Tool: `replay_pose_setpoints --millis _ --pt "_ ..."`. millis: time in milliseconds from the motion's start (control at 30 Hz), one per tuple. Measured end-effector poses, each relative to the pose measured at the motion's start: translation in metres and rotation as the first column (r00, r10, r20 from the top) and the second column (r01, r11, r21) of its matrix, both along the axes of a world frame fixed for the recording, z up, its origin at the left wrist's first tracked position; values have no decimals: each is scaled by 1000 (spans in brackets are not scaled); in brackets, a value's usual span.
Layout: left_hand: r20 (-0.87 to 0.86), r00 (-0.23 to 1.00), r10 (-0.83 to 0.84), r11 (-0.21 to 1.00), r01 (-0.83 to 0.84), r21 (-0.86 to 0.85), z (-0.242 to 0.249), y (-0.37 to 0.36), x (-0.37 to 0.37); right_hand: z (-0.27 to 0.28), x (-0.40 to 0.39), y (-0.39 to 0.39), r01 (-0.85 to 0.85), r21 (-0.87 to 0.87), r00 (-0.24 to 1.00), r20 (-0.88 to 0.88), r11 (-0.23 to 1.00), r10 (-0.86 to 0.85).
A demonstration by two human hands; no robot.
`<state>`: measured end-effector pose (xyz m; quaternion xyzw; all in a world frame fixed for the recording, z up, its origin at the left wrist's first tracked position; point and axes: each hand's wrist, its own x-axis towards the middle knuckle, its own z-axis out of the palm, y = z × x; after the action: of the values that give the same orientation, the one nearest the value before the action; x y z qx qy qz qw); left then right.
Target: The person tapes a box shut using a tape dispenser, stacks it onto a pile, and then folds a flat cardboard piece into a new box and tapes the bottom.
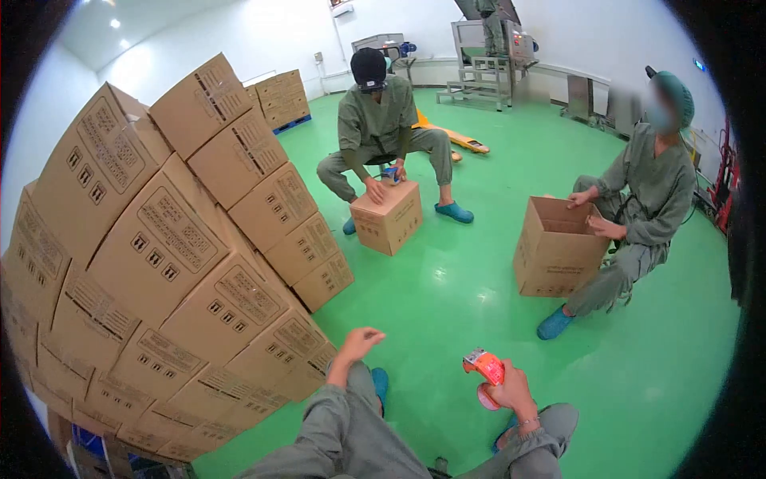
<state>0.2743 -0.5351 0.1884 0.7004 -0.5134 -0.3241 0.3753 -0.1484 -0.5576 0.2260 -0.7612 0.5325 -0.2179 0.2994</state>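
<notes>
Above the glossy green floor (447, 319), the right grip (513, 389) is wrapped round an orange tape dispenser (485, 366); the empty left grip (363, 344) hangs half-open. Stacked cardboard cartons (171, 239) stand at left, before white walls (263, 44).

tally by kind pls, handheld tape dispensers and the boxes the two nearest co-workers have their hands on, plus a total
Tape dispensers: 2 (orange tape dispenser in the right hand; blue tape dispenser held by a co-worker)
Boxes: 2 (closed box; open box)
Total: 4
</notes>
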Motion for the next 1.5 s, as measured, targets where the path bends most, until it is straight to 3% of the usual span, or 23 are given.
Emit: replay_pose_setpoints --millis 133,333,400,633,733,800,833,900,933,1000,1133,1433,1500 --pt "173 980 104 994 -105 -1 -3 7 28 2 0 0 -5 11 1000 -5 1000 5" --pt "-106 976 191 981 -194 -26 -5 4 20 6 -1 -1 -28 21 998 -52 999 29" --pt "98 981 165 985 -169 41 -1 7 12 3 -3 0 -42 3 998 -41 999 42" --pt "183 975 127 990 -114 -78 1 10 4 8 -8 2 -43 9 997 -59 999 43" --pt "201 976 77 996 -65 -69 6 12 1 4 -10 3 -59 -6 997 -45 998 59" --pt "353 928 121 988 -147 46 9 9 -3 2 -7 2 -38 10 997 -63 999 39" --pt "344 935 92 992 -115 50 6 8 -6 1 -8 3 -35 20 997 -73 999 36" --pt "275 954 122 986 -85 -141 -4 9 -1 3 -11 6 -32 18 997 -68 999 33" --pt "270 957 104 987 -65 -150 -7 6 1 4 -11 6 -61 18 997 -56 998 62" --pt "350 932 97 987 -46 -151 -8 8 2 7 -11 6 -54 42 996 -69 998 57" --pt "275 959 66 994 -39 -105 0 9 -3 -3 -12 2 -74 34 994 -77 997 76" --pt "331 943 24 998 -2 -68 9 8 -8 4 -11 3 -83 37 992 -92 996 86" --pt "242 970 28 998 -14 -58 8 8 -7 3 -11 3 -81 34 992 -94 996 84"
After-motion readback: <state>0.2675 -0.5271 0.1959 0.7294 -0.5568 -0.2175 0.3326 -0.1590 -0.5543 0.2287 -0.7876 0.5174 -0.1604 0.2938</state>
